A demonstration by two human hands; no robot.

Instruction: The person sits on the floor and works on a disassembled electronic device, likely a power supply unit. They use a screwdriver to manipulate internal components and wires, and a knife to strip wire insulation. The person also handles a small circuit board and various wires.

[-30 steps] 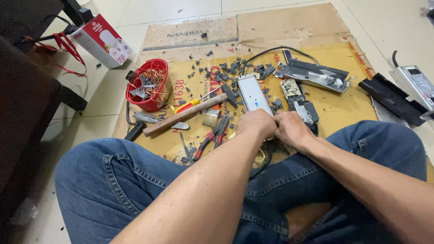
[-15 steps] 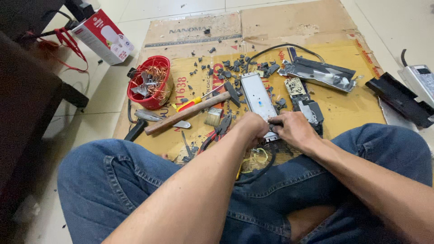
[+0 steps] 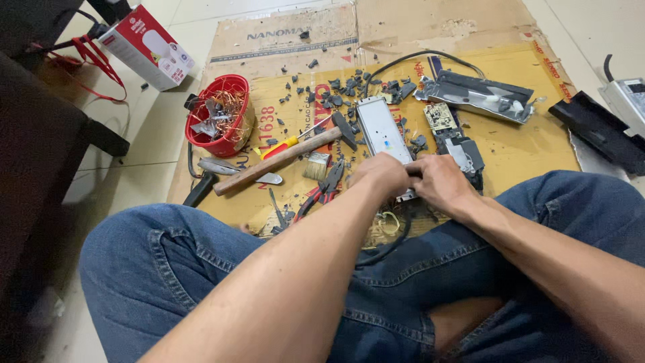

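Both hands meet over the near end of the grey casing (image 3: pixel 380 128): left hand (image 3: pixel 381 176) and right hand (image 3: pixel 438 183) with fingers closed on it, seemingly prying it apart. Pliers (image 3: pixel 325 188) lie beside; hammer (image 3: pixel 285 158) and red basket (image 3: pixel 222 114) farther off.

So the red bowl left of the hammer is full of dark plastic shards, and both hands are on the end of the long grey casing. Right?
Not quite. In the head view the red bowl holds copper wire and metal scraps; the dark plastic shards lie scattered on the cardboard. The rest stands: it sits left of the hammer, and the left hand and right hand meet at the grey casing.
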